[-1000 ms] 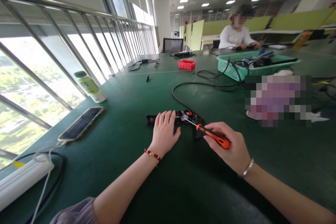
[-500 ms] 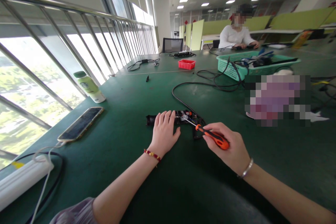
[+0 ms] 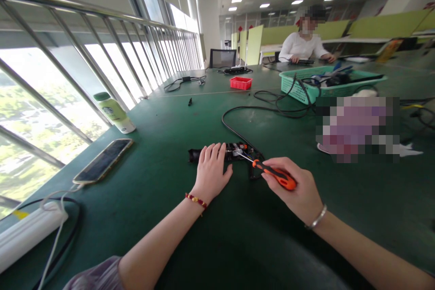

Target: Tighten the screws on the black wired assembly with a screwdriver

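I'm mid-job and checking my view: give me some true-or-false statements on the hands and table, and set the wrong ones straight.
1. The right hand holds a screwdriver. True.
2. The left hand lies across a black device. True.
3. The screwdriver's handle is plain blue. False: it is orange and black.
4. A red box and a green basket are on the table. True.
5. The red box sits inside the green basket. False: it stands apart, to the basket's left in the view.
6. The screwdriver's shaft points away from the black device. False: it points at it; what the tip touches is too small to tell.
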`<state>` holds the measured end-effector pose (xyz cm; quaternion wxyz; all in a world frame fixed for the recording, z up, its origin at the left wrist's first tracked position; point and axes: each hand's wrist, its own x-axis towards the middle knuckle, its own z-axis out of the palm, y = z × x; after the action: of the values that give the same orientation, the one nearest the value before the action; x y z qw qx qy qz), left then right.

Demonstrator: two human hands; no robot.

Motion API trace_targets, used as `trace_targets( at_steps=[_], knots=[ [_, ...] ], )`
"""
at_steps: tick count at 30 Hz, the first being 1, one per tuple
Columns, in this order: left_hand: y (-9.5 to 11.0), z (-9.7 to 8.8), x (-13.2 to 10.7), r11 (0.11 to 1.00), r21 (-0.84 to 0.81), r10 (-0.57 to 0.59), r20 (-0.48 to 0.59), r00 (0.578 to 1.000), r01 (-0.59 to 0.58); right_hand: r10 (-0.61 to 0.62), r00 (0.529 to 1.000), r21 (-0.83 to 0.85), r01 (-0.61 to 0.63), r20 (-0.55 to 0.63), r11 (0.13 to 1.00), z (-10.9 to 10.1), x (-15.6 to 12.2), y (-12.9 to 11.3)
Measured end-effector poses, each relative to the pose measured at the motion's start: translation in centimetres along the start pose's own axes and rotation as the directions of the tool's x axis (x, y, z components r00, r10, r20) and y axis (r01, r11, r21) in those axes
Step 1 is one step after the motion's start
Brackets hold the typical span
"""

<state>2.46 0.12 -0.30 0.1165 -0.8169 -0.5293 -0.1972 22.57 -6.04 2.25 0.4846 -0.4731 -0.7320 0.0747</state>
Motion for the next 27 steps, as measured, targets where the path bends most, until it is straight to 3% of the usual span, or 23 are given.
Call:
trace_targets(
  at_steps=[3, 9, 18, 23, 25, 27],
  knots=[
    [0.01, -0.03, 0.03, 1.000, 0.004, -0.005, 0.008, 1.000, 0.005, 0.031, 0.999, 0.030, -0.031, -0.025, 0.999, 0.02, -0.01, 0.10],
    [0.00, -0.03, 0.00, 1.000, 0.012, 0.005, 0.011, 1.000, -0.006, -0.118, 0.985, 0.016, 0.121, -0.128, 0.993, 0.09, 0.05, 0.09],
    [0.03, -0.06, 0.04, 1.000, 0.017, -0.008, 0.033, 0.999, 0.007, 0.071, 0.997, 0.022, -0.071, 0.009, 0.997, 0.00, -0.08, 0.26],
    [0.00, -0.08, 0.03, 1.000, 0.017, -0.004, 0.032, 0.999, 0.003, -0.086, 0.988, 0.030, 0.090, -0.125, 0.995, 0.16, 0.02, 0.32],
    [0.00, -0.08, 0.03, 1.000, 0.017, -0.003, 0.031, 1.000, 0.003, -0.124, 0.987, 0.017, 0.126, -0.105, 0.992, 0.15, 0.07, 0.25],
    [0.02, -0.07, 0.04, 1.000, 0.018, -0.005, 0.033, 0.999, 0.005, -0.087, 0.994, -0.007, 0.087, -0.064, 0.996, 0.08, 0.05, 0.18]
  ],
)
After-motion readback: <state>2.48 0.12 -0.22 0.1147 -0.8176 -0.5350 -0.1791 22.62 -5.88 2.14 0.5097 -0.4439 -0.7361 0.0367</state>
